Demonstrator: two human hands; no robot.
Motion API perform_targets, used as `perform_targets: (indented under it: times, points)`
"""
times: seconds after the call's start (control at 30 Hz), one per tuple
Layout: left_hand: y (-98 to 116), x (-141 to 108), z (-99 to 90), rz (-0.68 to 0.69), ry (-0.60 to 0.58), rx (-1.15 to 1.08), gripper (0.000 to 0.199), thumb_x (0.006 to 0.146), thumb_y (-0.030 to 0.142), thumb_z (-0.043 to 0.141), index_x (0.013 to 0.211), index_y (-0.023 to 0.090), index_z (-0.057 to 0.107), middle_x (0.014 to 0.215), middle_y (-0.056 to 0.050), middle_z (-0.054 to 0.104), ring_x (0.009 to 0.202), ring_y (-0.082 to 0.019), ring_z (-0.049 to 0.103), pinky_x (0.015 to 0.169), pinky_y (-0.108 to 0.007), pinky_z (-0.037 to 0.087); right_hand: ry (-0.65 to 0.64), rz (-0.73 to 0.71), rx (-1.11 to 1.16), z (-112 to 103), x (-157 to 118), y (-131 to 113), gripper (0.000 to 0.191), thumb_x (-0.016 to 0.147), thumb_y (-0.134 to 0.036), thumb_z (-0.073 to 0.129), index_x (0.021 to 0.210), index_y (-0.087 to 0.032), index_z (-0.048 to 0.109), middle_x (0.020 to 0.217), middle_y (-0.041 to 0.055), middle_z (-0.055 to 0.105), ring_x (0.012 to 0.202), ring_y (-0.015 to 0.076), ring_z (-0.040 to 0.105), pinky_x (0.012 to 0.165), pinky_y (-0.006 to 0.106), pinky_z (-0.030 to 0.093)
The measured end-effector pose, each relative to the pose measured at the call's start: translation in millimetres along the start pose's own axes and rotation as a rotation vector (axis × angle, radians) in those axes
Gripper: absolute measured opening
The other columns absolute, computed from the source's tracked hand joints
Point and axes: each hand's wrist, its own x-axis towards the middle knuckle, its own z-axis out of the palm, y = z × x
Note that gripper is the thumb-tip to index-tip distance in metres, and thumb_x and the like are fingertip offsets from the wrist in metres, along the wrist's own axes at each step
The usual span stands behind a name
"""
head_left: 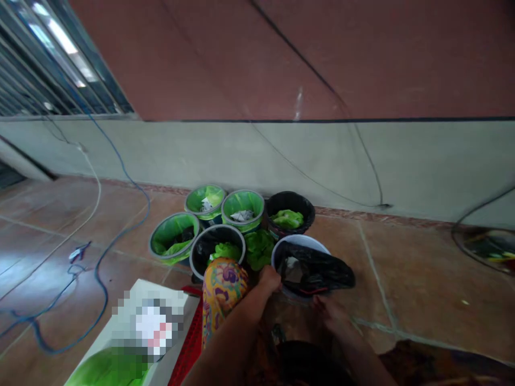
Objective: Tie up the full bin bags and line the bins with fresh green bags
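A pale trash bin (302, 240) stands in front of me with a black trash bag (330, 268) partly lining it. The bag bulges over the right side of the rim, and something whitish lies inside. My left hand (269, 281) is closed at the bin's left rim, where bag and rim meet. At the front rim, my right hand (325, 311) has its fingers pinched at the bag's edge, just below a thin red strip (316, 291). Exactly what the right fingertips hold is partly hidden.
Several lined bins cluster to the left, among them a black bin (309, 212) and a green-lined bin (153, 244). A green bag (259, 247) lies between them. A patterned-cloth knee (225, 284) is close by. Blue cable (120, 230) crosses the tiled floor; a white box (137, 292) sits lower left.
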Motion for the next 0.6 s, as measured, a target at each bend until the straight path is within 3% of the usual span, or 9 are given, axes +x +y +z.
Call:
perform_targets:
  times: [0.13,0.23,0.37,0.5,0.6]
  points:
    - [6.6,1.3,-5.8,-0.036,0.017,-0.012,0.01,0.084,0.017,0.052,0.089,0.015,0.061,0.049,0.003,0.056,0.046,-0.011,0.055,0.049,-0.02,0.044,0.116,0.063,0.307,1.8,-9.4,-26.9,0.007,0.072,-0.015,0.062,0.071,-0.019,0.056,0.063,-0.0008,0.064,0.055,0.0116,0.062,0.059,0.024,0.054]
    - [9.0,0.4,-6.8,-0.046,0.007,-0.021,0.004,0.082,0.018,0.056,0.082,0.016,0.059,0.048,0.005,0.054,0.043,-0.008,0.053,0.049,-0.018,0.043,0.196,0.135,0.356,0.6,-17.2,-34.0,0.014,0.076,-0.027,0.067,0.073,-0.018,0.056,0.059,-0.0022,0.062,0.045,0.0095,0.055,0.047,0.022,0.047]
    - [9.5,-4.9,-3.7,-0.047,-0.038,-0.016,0.01,0.08,0.012,0.052,0.071,0.016,0.055,0.046,0.005,0.053,0.04,-0.007,0.049,0.047,-0.018,0.041,-0.004,0.37,0.31,17.4,-18.9,-19.3,0.036,0.084,-0.05,0.057,0.07,-0.017,0.057,0.056,0.0017,0.063,0.044,0.0123,0.056,0.044,0.024,0.044]
    - [1.0,-10.7,-2.4,-0.029,-0.122,0.04,0.02,0.075,0.007,0.051,0.058,0.016,0.053,0.044,0.003,0.054,0.036,-0.009,0.046,0.046,-0.021,0.04,0.128,0.252,0.361,31.3,-13.1,-16.2,0.025,0.083,-0.03,0.061,0.063,-0.017,0.052,0.048,-0.0054,0.055,0.036,0.0063,0.046,0.043,0.019,0.04]
    - [-8.9,-11.6,-5.4,0.009,-0.211,0.268,0.031,0.075,0.009,0.05,0.045,0.015,0.05,0.045,-0.001,0.055,0.037,-0.011,0.049,0.047,-0.024,0.041,0.133,0.118,0.319,22.7,-20.1,-26.1,0.017,0.077,-0.029,0.065,0.068,-0.016,0.058,0.047,-0.0064,0.054,0.035,0.0051,0.042,0.04,0.018,0.036]
